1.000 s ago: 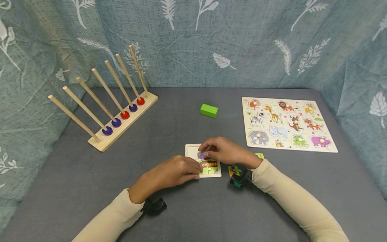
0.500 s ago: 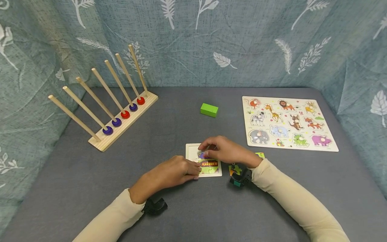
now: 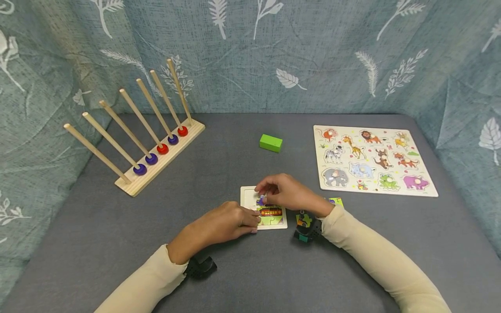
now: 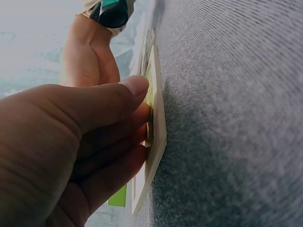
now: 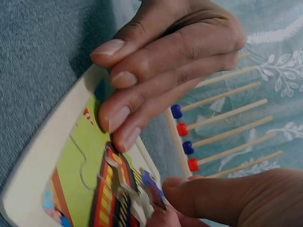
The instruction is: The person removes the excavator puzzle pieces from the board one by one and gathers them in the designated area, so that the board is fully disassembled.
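Right hand (image 3: 285, 191) shifted slightly left, pinching piece (image 5: 155, 195); left hand (image 3: 230, 221) touches puzzle (image 3: 247, 196).

Wooden peg rack (image 3: 166, 158) with red and blue rings (image 3: 162, 149) at ten o'clock, green block (image 3: 271, 143) at twelve, animal puzzle board (image 3: 369, 154) at two, leaf-patterned teal curtain (image 3: 250, 65) behind, grey tabletop (image 3: 250, 269) beneath.

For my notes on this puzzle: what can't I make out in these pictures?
Puzzle, upper right corner: head view, behind the right hand.
Near loose piece: head view, partly behind the wrist camera.
Far loose piece: head view, partly behind the right sleeve.
Held piece: right wrist view, partly behind the right hand.
Puzzle's picture: left wrist view, mostly behind the left hand.
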The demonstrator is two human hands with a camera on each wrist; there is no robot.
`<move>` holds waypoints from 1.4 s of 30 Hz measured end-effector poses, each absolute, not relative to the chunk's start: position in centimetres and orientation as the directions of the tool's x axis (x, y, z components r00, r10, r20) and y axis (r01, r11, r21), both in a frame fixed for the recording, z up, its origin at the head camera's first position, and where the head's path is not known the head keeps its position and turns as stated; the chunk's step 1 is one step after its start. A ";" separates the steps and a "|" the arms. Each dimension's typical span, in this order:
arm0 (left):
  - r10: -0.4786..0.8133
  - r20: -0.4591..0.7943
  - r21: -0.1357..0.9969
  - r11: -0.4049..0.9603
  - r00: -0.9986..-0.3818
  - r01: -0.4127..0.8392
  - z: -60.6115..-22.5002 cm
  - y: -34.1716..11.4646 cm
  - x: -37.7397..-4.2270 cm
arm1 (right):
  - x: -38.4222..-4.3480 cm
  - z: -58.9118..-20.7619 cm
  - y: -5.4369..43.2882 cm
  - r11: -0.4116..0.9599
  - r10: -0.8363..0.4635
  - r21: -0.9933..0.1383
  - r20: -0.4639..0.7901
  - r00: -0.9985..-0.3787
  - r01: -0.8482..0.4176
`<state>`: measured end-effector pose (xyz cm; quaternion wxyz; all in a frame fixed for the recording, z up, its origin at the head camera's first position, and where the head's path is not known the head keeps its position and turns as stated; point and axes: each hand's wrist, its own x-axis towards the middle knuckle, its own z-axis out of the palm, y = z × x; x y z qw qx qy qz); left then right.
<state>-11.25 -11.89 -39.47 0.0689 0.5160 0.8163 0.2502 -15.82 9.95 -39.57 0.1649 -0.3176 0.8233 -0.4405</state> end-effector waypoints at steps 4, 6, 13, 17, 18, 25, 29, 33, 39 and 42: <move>0.870 0.130 0.497 0.357 -0.475 0.791 -39.5 -11.8 -11.3 | -16.0 -39.9 9.9 0.407 -0.665 -0.845 -0.015 -0.747 -0.345; 0.865 0.120 0.509 0.367 -0.487 0.778 -39.4 -11.8 -11.2 | -16.1 -40.1 9.9 0.407 -0.659 -0.855 -0.031 -0.751 -0.322; 0.862 0.123 0.526 0.364 -0.492 0.769 -39.5 -11.8 -11.3 | -15.8 -39.9 10.1 0.403 -0.648 -0.887 -0.102 -0.755 -0.227; 0.861 0.137 0.547 0.347 -0.490 0.762 -39.6 -11.9 -11.3 | -15.7 -39.7 10.2 0.369 -0.627 -0.913 -0.109 -0.771 -0.172; 0.860 0.140 0.548 0.346 -0.491 0.762 -39.6 -11.9 -11.3 | -15.8 -39.6 10.2 0.356 -0.620 -0.920 -0.103 -0.778 -0.162; 0.851 0.176 0.551 0.331 -0.495 0.766 -39.7 -12.0 -11.2 | -16.0 -38.5 10.8 0.302 -0.582 -0.945 -0.079 -0.809 -0.125; 0.854 0.183 0.573 0.310 -0.488 0.758 -39.6 -11.8 -11.1 | -16.0 -38.4 11.4 0.310 -0.584 -0.943 -0.091 -0.806 -0.118; 0.850 0.192 0.580 0.305 -0.491 0.755 -39.6 -11.8 -11.0 | -16.0 -38.4 12.0 0.341 -0.586 -0.924 -0.068 -0.808 -0.170; 0.828 0.206 0.575 0.329 -0.521 0.749 -39.7 -11.9 -11.2 | -16.0 -38.3 12.6 0.345 -0.588 -0.924 -0.076 -0.805 -0.165; 0.822 0.180 0.565 0.363 -0.540 0.741 -39.7 -12.1 -11.3 | -15.9 -38.3 13.0 0.329 -0.603 -0.932 -0.084 -0.793 -0.152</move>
